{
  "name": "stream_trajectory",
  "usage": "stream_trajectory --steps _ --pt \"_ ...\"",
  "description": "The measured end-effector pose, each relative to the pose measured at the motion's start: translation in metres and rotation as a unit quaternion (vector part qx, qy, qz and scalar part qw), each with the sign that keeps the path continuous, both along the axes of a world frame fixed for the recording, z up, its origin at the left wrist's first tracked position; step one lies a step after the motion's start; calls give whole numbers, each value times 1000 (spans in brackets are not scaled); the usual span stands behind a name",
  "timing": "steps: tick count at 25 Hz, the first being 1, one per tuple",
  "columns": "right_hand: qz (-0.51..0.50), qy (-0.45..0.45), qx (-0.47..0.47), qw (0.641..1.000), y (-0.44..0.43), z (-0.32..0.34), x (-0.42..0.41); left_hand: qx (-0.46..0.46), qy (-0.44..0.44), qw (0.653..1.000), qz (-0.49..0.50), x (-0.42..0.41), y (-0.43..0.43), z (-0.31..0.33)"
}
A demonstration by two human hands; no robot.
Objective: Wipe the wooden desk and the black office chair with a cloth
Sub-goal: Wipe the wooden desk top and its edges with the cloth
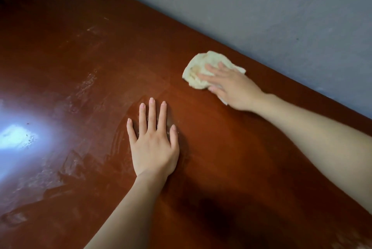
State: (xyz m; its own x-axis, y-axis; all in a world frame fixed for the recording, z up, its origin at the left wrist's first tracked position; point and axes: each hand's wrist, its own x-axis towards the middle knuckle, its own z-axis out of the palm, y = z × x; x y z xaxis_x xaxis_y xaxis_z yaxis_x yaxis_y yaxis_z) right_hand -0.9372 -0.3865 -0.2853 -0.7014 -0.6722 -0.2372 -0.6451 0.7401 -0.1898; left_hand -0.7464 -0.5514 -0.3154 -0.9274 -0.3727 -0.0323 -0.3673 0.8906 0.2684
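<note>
Your right hand (231, 87) lies flat on top of the cloth (201, 65), fingers almost straight and pressing it down on the table (80, 67) rather than clenching it. The thumb sits at the cloth's near edge, and a small scrap of cloth shows beneath the heel of the palm. The cloth is pale cream, bunched and crumpled, and it sits near the table's far edge, just short of the grey wall (261, 7). Your left hand (154, 148) holds nothing: it rests palm down on the bare reddish-brown wood, fingers spread and straight, nearer to you and to the left of the cloth, apart from it. Left of that hand the surface shows pale smears (84, 85) and a bright glare (16, 136).
</note>
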Motion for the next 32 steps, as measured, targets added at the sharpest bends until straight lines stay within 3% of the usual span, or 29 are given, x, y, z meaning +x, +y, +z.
stream_trajectory --steps 4,8,14,16,19,22,24,26,29,30,32 --pt "-117 8 8 993 -26 -3 -54 0 1 1000 0 0 0 -1" --pt "-219 55 -10 974 -51 -13 -52 -4 9 1000 0 -1 0 -2" --pt "-94 66 -13 993 -62 -12 25 10 -1 1000 -7 -1 0 -1" --pt "-64 47 -14 997 -64 -11 67 66 23 997 -15 2 -3 4" --pt "-29 33 -44 998 -65 -15 136 232 110 966 -13 25 -10 13" --pt "52 28 -69 996 -67 -17 203 234 161 959 17 66 -20 18" --pt "109 20 -54 992 -64 -18 225 193 188 960 71 95 -31 16" --pt "157 18 -38 987 -62 -13 218 118 204 948 212 123 -45 13" --pt "167 -22 -23 986 -73 -6 177 120 133 852 491 155 -63 10" --pt "132 -34 -25 990 -79 -4 158 138 101 830 531 158 -65 10" --pt "74 -35 -23 996 -98 1 127 149 78 820 547 159 -70 11"
